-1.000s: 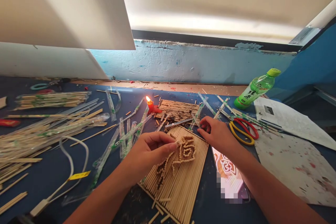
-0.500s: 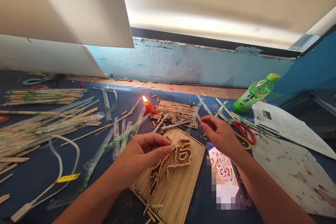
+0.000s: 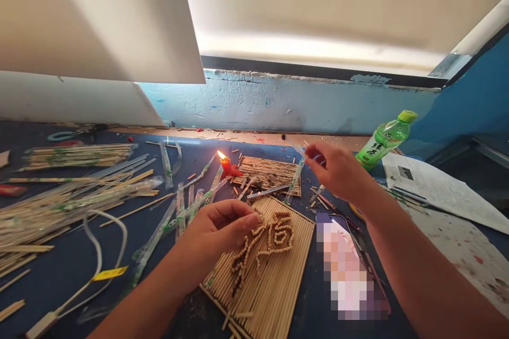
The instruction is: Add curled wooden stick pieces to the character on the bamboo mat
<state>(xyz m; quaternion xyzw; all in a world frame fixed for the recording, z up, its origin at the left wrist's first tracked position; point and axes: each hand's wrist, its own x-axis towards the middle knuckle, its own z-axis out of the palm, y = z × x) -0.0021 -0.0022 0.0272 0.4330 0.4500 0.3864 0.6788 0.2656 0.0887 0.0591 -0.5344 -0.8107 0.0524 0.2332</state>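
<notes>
My left hand (image 3: 222, 230) is closed in a pinch over the raised character of small round pale pieces (image 3: 280, 233) on a board of wooden sticks (image 3: 284, 275). A small pale piece shows at its fingertips, partly hidden. Farther up on the right, my right hand (image 3: 332, 169) pinches a thin translucent glue stick (image 3: 303, 151), its tip pointing up and left. Left of that hand burns a red candle (image 3: 226, 164), flame leaning left. Behind the board lies a scorched mat of sticks (image 3: 270, 174).
Bundles of wooden chopsticks (image 3: 79, 156) and torn plastic wrappers (image 3: 167, 164) cover the left side. A white cable (image 3: 95, 243) loops at front left. A phone (image 3: 345, 270) lies right of the board. Beyond my right hand are a green bottle (image 3: 387, 140) and papers (image 3: 441, 185).
My right hand has lifted up and away from the table with the glue stick. My left hand stays nearly in place above the board. The camera view has shifted slightly.
</notes>
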